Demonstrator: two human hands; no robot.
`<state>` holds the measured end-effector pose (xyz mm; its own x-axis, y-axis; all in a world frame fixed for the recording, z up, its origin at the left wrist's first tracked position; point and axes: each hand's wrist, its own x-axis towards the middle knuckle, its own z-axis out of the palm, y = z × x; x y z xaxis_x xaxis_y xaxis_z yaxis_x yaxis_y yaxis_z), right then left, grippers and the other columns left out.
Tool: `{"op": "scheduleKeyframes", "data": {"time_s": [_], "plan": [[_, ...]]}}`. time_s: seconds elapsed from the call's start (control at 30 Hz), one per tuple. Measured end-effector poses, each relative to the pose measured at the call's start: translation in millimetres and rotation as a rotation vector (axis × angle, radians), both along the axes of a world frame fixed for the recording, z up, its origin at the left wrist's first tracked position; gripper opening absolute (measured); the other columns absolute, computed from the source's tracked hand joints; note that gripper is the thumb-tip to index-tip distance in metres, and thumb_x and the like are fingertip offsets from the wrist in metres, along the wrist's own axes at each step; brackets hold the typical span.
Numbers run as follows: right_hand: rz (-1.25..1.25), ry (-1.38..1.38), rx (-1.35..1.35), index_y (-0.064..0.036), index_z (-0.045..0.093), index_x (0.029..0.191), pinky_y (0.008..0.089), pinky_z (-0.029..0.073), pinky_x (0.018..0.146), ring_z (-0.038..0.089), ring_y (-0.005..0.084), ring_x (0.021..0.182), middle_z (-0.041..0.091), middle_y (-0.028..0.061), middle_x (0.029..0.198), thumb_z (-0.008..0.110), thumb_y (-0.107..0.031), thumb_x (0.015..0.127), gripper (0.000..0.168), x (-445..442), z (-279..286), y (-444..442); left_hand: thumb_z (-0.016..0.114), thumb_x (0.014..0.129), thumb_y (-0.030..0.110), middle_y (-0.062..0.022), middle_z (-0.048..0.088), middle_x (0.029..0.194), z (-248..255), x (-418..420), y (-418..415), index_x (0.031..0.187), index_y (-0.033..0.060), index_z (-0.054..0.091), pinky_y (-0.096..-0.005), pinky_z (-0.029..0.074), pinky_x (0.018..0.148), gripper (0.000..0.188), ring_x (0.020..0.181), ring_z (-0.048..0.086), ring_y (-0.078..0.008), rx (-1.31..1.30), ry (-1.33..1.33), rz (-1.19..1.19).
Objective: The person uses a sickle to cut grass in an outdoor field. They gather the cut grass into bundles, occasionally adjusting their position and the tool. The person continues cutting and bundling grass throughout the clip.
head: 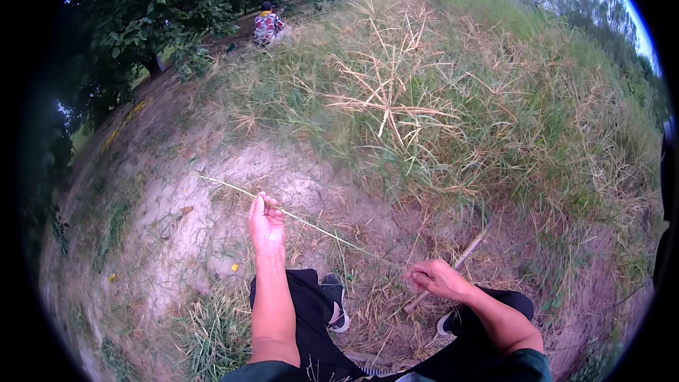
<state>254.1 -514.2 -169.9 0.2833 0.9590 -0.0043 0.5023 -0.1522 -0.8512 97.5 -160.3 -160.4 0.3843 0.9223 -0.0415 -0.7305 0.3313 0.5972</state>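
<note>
My left hand (267,221) is turned palm up, its thumb and fingers pinching a long thin grass stem (329,233). The stem slants from the upper left down to my right hand (437,279), whose curled fingers close around its lower right end. Beneath and behind my right hand, a wooden handle (471,249) lies slanting on the ground; its far end is lost in the grass. Below my left forearm, to its left, is a heap of cut green grass (215,329).
Tall grass with dry seed heads (390,106) stands ahead and to the right. Bare sandy soil (175,233) lies on the left. A person in a patterned top (267,26) crouches near the leafy trees (154,21). Other people are far off. My shoes (334,302) rest on the ground.
</note>
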Motion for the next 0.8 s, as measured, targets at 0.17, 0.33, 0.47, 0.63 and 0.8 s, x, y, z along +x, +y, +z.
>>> {"op": "scheduleKeyframes", "data": {"time_s": [0.17,0.33,0.47,0.63,0.8], "plan": [[-0.067,-0.49,-0.14,-0.001,0.057,0.084,0.0428,0.049,0.059,0.062,0.0336,0.063,0.06,0.0171,0.065,0.05,-0.012,0.082,0.014,-2,-7,-1,0.05,0.092,0.019,-0.0007,0.06,0.075,-5,3,0,0.097,0.0081,0.057,-0.0217,0.044,0.044,0.013,0.064,0.06,-0.012,0.042,0.027,-0.031],[-0.019,-0.859,-0.176,0.0,0.054,0.077,0.0423,0.05,0.06,0.061,0.0323,0.066,0.058,0.0162,0.068,0.052,-0.012,0.077,0.012,-3,-4,3,0.047,0.093,0.021,0.0019,0.055,0.072,0,6,-6,0.095,0.0093,0.055,-0.0213,0.041,0.041,0.014,0.06,0.055,-0.0097,-0.016,0.039,-0.073],[-0.024,-1.045,-0.123,-0.001,0.054,0.075,0.0392,0.051,0.061,0.061,0.0295,0.072,0.058,0.0143,0.072,0.053,-0.014,0.076,0.013,4,-6,5,0.046,0.094,0.022,0.0038,0.05,0.069,-2,6,-4,0.095,0.0103,0.054,-0.0207,0.04,0.04,0.014,0.058,0.051,-0.0082,-0.001,0.034,-0.119],[-0.262,-0.82,-0.165,-0.002,0.049,0.074,0.0432,0.05,0.053,0.06,0.0344,0.059,0.058,0.0172,0.07,0.054,-0.017,0.079,0.016,17,0,9,0.043,0.095,0.02,0.0025,0.044,0.065,-3,5,-5,0.093,0.0069,0.051,-0.0231,0.037,0.04,0.016,0.054,0.044,-0.0097,0.018,-0.03,-0.127],[-0.428,-0.68,0.156,0.0,0.049,0.068,0.0381,0.044,0.05,0.055,0.0331,0.054,0.054,0.0142,0.061,0.054,-0.006,0.075,0.011,39,12,10,0.042,0.096,0.022,0.0022,0.042,0.062,3,4,-6,0.093,0.0055,0.051,-0.025,0.034,0.045,0.019,0.052,0.04,-0.01,-0.039,-0.11,-0.199]]}}
